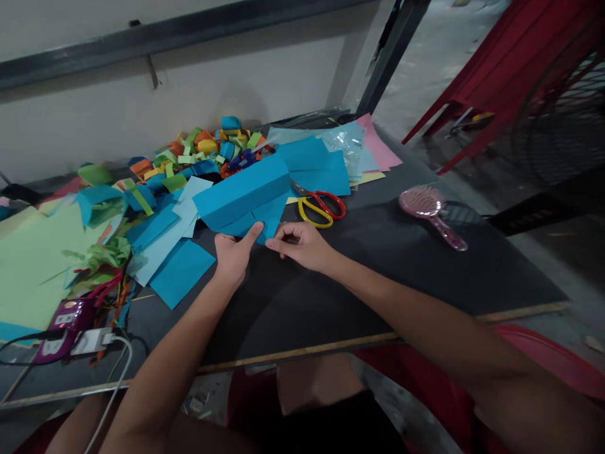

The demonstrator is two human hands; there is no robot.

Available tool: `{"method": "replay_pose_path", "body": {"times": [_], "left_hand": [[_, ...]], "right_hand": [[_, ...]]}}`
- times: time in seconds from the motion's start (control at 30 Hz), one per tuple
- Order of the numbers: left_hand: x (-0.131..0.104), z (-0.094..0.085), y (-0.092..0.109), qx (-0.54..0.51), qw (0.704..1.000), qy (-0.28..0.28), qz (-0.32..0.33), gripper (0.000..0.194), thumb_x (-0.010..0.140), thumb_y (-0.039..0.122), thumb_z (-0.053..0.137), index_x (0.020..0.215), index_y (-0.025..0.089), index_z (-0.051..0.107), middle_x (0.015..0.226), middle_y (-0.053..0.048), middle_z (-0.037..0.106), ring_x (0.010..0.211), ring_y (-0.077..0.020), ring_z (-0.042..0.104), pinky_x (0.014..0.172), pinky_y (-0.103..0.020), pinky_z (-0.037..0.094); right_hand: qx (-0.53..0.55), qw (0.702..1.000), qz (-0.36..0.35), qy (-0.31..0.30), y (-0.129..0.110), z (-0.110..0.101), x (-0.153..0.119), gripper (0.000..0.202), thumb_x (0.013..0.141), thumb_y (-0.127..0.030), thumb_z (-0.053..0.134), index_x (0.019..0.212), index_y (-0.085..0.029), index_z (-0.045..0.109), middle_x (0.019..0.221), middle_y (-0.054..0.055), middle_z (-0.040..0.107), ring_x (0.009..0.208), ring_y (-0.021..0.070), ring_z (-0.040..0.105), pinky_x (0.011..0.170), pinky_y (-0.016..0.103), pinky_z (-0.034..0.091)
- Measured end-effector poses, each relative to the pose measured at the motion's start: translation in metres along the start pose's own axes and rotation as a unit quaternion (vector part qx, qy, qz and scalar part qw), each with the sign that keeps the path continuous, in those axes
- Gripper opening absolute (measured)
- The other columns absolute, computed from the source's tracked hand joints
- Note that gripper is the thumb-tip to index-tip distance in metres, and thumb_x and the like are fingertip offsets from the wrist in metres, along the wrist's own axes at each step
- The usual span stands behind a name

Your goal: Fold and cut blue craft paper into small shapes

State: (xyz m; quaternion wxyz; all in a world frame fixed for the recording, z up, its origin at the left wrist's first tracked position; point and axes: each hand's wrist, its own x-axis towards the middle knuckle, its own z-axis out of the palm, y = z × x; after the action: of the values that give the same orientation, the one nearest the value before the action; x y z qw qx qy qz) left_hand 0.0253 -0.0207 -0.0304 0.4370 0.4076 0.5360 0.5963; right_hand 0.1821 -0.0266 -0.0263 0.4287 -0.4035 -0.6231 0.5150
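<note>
A folded sheet of blue paper (246,192) is held up over the dark table between my two hands. My left hand (235,255) grips its lower edge, thumb lying on the front and the other fingers behind. At the paper's lower right corner, my right hand (302,244) pinches it between thumb and fingers. Just beyond the right hand lie scissors (316,211) with one red and one yellow handle loop; their blades pass partly behind the paper. A blue glue gun (242,161) rests behind the folded sheet.
Small folded paper pieces (208,146) in several colours are heaped along the wall. Loose blue paper (182,274) lies left, near a purple power strip (70,321) with cables. A pink hairbrush (428,208) sits right, and a red chair (501,69) stands beyond the table.
</note>
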Motion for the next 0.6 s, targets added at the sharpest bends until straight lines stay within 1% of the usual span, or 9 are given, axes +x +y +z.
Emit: {"method": "replay_pose_path", "body": {"times": [0.07,0.13,0.2,0.27,0.4,0.53,0.6], "left_hand": [[0.001,-0.001,0.000,0.014,0.999,-0.005,0.033,0.056,0.057,0.041,0.084,0.044,0.019,0.035,0.046,0.006,0.034,0.044,-0.0063,0.037,0.042,-0.022,0.037],[0.001,-0.001,0.000,0.024,0.998,-0.013,0.055,0.060,0.059,0.043,0.083,0.044,0.019,0.030,0.046,0.007,0.030,0.043,-0.0050,0.032,0.041,-0.022,0.035],[0.001,-0.002,0.000,0.037,0.997,-0.018,0.060,0.064,0.059,0.044,0.083,0.044,0.020,0.025,0.047,0.007,0.026,0.043,-0.0040,0.026,0.040,-0.022,0.031],[0.001,-0.002,-0.001,0.050,0.997,-0.021,0.055,0.067,0.059,0.045,0.083,0.045,0.021,0.022,0.047,0.008,0.022,0.043,-0.0036,0.023,0.039,-0.022,0.028],[0.000,-0.001,-0.002,0.039,0.998,-0.033,0.047,0.063,0.058,0.047,0.082,0.045,0.020,0.027,0.047,0.007,0.027,0.043,-0.0048,0.028,0.040,-0.023,0.033],[0.000,-0.002,-0.002,0.055,0.996,-0.034,0.062,0.062,0.060,0.046,0.082,0.044,0.020,0.028,0.046,0.007,0.028,0.042,-0.0049,0.030,0.041,-0.023,0.033],[0.001,-0.003,-0.002,0.058,0.996,-0.033,0.063,0.062,0.060,0.045,0.082,0.044,0.020,0.027,0.046,0.007,0.028,0.042,-0.0049,0.031,0.040,-0.022,0.032]], "right_hand": [[0.038,0.999,0.006,0.001,0.001,0.000,0.003,0.037,0.070,-0.053,0.074,0.065,-0.017,0.063,0.058,0.000,0.058,0.054,0.0118,0.053,0.054,0.027,0.042],[0.054,0.998,-0.007,0.030,0.002,-0.003,0.006,0.038,0.067,-0.054,0.076,0.065,-0.018,0.063,0.061,0.000,0.059,0.056,0.0123,0.054,0.056,0.028,0.044],[0.041,0.997,-0.031,0.058,0.003,-0.006,0.008,0.037,0.067,-0.053,0.076,0.064,-0.018,0.064,0.062,0.000,0.059,0.057,0.0126,0.053,0.056,0.029,0.043],[0.008,0.996,-0.059,0.070,0.004,-0.011,0.009,0.034,0.069,-0.050,0.076,0.063,-0.019,0.066,0.062,0.001,0.058,0.058,0.0131,0.052,0.055,0.030,0.042],[-0.041,0.992,-0.099,0.068,0.004,-0.017,0.009,0.027,0.072,-0.047,0.075,0.065,-0.021,0.071,0.064,0.001,0.059,0.059,0.0143,0.051,0.056,0.031,0.041],[-0.020,0.994,-0.083,0.064,0.002,-0.018,0.009,0.034,0.079,-0.050,0.066,0.063,-0.021,0.070,0.057,0.000,0.054,0.054,0.0125,0.047,0.055,0.030,0.039],[-0.017,0.993,-0.087,0.076,0.000,-0.017,0.010,0.035,0.081,-0.049,0.064,0.061,-0.021,0.068,0.061,0.001,0.056,0.057,0.0130,0.049,0.056,0.030,0.040]]}}
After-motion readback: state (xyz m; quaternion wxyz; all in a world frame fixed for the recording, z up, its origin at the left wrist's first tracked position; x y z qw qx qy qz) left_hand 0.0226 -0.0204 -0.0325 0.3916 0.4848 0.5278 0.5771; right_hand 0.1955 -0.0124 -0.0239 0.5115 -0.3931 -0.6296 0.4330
